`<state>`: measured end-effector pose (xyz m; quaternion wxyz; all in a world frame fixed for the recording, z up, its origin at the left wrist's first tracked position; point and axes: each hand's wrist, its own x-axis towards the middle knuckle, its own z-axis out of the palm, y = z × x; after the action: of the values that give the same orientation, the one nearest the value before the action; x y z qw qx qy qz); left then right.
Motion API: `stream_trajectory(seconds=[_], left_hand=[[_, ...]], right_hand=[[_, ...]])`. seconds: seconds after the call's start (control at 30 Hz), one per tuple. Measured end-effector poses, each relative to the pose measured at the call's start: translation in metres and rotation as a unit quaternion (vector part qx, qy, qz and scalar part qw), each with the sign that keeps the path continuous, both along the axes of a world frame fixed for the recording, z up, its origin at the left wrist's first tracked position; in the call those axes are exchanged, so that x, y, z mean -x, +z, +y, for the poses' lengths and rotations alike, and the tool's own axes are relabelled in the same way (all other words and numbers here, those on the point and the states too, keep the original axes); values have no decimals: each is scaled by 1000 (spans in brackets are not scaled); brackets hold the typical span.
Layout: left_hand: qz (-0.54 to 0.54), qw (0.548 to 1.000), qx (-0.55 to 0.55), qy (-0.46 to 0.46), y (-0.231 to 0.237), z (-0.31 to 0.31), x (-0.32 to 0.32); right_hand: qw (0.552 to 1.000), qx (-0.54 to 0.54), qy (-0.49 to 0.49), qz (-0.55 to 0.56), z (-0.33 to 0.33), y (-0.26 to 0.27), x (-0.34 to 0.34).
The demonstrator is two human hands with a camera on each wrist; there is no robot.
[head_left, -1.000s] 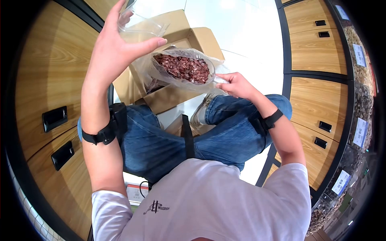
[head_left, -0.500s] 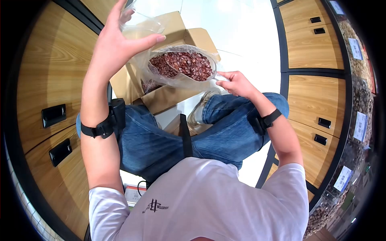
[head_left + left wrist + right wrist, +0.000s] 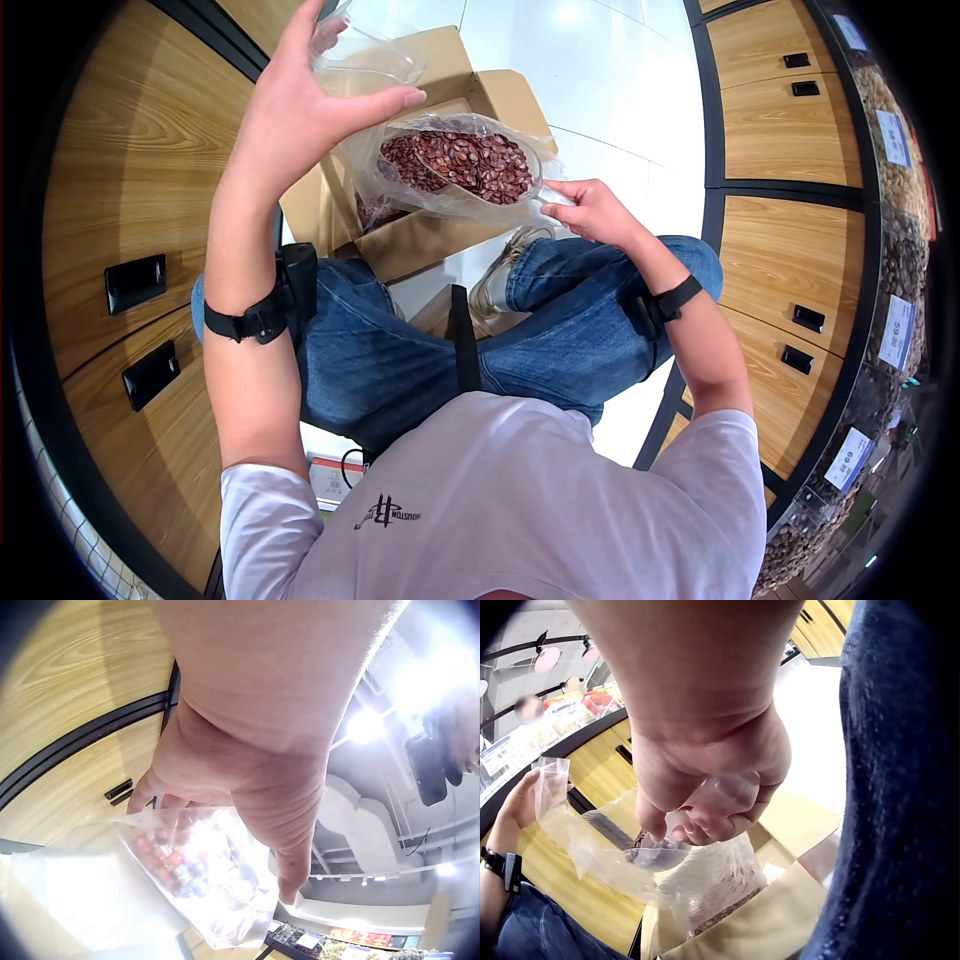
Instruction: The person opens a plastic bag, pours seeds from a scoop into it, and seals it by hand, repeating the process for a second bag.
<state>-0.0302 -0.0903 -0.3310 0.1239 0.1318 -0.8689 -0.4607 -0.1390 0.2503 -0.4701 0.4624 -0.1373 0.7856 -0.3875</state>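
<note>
Fingers curled, the right hand (image 3: 600, 214) grips the handle (image 3: 553, 196) of a clear scoop (image 3: 540, 178), with fingers and thumb closed on it. Dark reddish-brown seeds (image 3: 482, 168) fill the scoop, which lies within the mouth of a clear plastic bag (image 3: 455, 205); more seeds show in the bag just past the scoop's far end. That bag sits in and over an open cardboard box (image 3: 425, 245) on the pale floor (image 3: 600, 100), in front of the person's legs. Higher up, the left hand (image 3: 298, 115) is spread wide, thumb well apart from the fingers, with thin clear plastic (image 3: 368, 62) against the fingers. Whether that plastic belongs to the same bag I cannot tell. Glare in the left wrist view blurs what shows through it.
</note>
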Motion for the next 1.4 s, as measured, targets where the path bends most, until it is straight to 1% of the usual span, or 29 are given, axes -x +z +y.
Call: stream_trajectory(seconds=[0.03, 0.1, 0.2, 0.23, 0.3, 0.33, 0.4, 0.53, 0.6, 0.63, 0.67, 0.7, 0.73, 0.8, 0.83, 0.9, 0.93, 1.0, 1.03, 1.1, 1.27, 1.4], left_hand=[[0, 1000, 0, 0, -5, -2, 1], [70, 997, -6, -20, -19, -8, 3], [72, 997, -8, -22, -20, -9, 4], [72, 997, -8, -22, -18, -8, 4], [29, 1000, 6, -2, -11, -5, 1], [29, 1000, 6, -2, -13, -6, 1], [63, 998, 0, -15, -18, -9, 2], [61, 998, 10, -18, -9, -2, 1], [14, 1000, 4, -13, 4, 6, -2], [15, 1000, 5, -13, -1, 4, 0], [38, 999, 10, -16, -11, 1, 3], [60, 998, 15, -18, -12, -1, 4], [59, 998, 16, -15, -11, -3, 2], [11, 999, 31, 4, -3, 0, 0], [12, 1000, 27, 0, 1, 4, -1], [25, 999, -48, -8, 8, 7, -2], [24, 999, -46, -9, 4, 4, -2], [38, 999, 26, -2, -11, -3, 1], [38, 999, 26, -2, -14, -5, 1], [61, 995, 77, -8, -17, -5, 4], [63, 996, 54, -15, -17, -2, 6], [72, 995, 71, -26, -16, 1, 7]], right_hand=[[1000, 0, 0, 0, 0, 0, 0], [1000, 2, -3, -4, -1, 1, 0], [1000, 0, -1, -5, -2, 4, -1], [1000, 0, -1, -6, -3, 7, -1], [1000, -12, 5, 2, -5, 13, -3], [1000, -13, 6, 1, -4, 13, -2], [999, 7, 9, -33, 2, 13, 0], [999, 28, 10, -37, 2, 13, 0], [999, 24, 24, -4, -11, 11, -1], [999, 38, 18, -24, -14, 11, -1], [999, 40, 19, -25, -12, 12, -2], [998, 43, 18, -30, -10, 13, -2], [998, 45, 16, -35, -10, 14, -2], [999, 43, 19, -22, -14, 13, -1], [999, 40, 17, -10, -10, 14, -1], [999, 44, 15, -14, -5, 13, 1], [998, 51, 16, -20, -6, 11, 0], [998, 49, 12, -22, -2, 13, -1], [999, 45, 5, -24, 2, 14, -1], [999, 34, 5, -20, 9, 19, -2], [1000, 19, 6, -13, 12, 25, -3], [1000, 27, 13, 2, 11, 20, -4]])
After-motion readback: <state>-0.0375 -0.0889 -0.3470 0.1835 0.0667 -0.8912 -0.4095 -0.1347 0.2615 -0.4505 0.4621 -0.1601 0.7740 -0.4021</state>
